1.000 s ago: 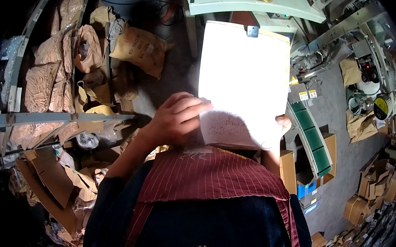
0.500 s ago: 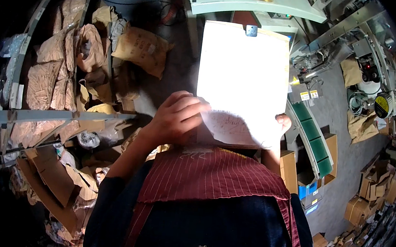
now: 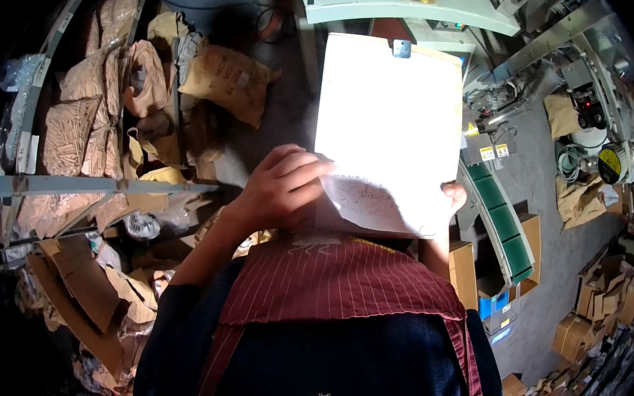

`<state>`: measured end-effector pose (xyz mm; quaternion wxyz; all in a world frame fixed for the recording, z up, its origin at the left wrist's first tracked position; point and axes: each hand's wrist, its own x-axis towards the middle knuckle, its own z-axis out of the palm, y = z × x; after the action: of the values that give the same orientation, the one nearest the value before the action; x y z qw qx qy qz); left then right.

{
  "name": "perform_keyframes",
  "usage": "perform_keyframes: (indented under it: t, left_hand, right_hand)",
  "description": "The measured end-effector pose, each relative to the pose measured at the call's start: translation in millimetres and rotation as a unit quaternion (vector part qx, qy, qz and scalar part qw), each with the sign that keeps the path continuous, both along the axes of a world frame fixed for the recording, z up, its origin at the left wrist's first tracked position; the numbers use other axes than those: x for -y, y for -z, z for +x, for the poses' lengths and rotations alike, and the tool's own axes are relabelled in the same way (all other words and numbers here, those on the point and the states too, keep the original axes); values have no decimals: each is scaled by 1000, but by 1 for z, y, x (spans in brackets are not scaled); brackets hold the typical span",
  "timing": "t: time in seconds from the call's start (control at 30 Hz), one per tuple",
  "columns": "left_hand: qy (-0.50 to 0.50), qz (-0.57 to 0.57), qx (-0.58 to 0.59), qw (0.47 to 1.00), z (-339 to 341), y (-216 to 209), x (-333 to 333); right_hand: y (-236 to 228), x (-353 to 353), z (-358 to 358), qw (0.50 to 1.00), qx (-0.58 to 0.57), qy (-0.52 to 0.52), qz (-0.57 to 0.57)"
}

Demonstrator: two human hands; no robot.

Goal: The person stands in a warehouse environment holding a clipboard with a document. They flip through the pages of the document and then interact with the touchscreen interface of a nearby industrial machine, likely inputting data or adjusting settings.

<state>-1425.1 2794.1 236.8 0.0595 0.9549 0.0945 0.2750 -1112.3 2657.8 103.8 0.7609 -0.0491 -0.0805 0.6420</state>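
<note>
In front of me is a clipboard (image 3: 401,48) with white paper sheets (image 3: 391,121) under its metal clip. Strong light washes out most of the top sheet; handwriting shows only in the shaded lower part. My left hand (image 3: 288,184) is closed on the lower left edge, its fingertips lying over the paper. On the opposite side my right hand (image 3: 452,198) grips the right edge, thumb on top and the other fingers hidden behind the board. The bottom of the clipboard comes close to my striped maroon apron (image 3: 340,283).
Shelving (image 3: 92,187) with plastic bags of brown sticks stands to the left, near a stuffed brown sack (image 3: 225,83). A pale machine table (image 3: 402,5) lies ahead. A green conveyor belt (image 3: 498,217), open cardboard boxes (image 3: 461,275) and machinery (image 3: 589,109) are on the right.
Almost nothing differs. The clipboard and both hands stay in place, and the shadow on the lower part of the paper has shifted slightly.
</note>
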Motion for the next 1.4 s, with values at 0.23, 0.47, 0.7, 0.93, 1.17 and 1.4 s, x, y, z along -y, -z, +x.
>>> perform_keyframes:
  t: [0.23, 0.47, 0.7, 0.93, 1.17, 1.4]
  left_hand:
    - [3, -12, -5, 1000, 1, -3, 0]
    - [3, -14, -10, 1000, 1, -4, -1]
    - [-1, -19, -10, 1000, 0, -1, -2]
    - [0, -22, -5, 1000, 1, 1, -4]
    - [-3, -35, -12, 999, -1, 2, -4]
    - [0, -40, -9, 999, -1, 3, -6]
  right_hand:
    - [-5, -2, 1, 999, 27, 18, 12]
    - [-2, -1, 1, 999, 9, 10, 29]
    - [0, -4, 2, 1000, 26, 13, 12]
    - [-3, -7, 3, 999, 40, 15, 30]
    - [-26, -11, -9, 1000, 20, 3, 20]
    - [-26, -12, -10, 1000, 18, 6, 22]
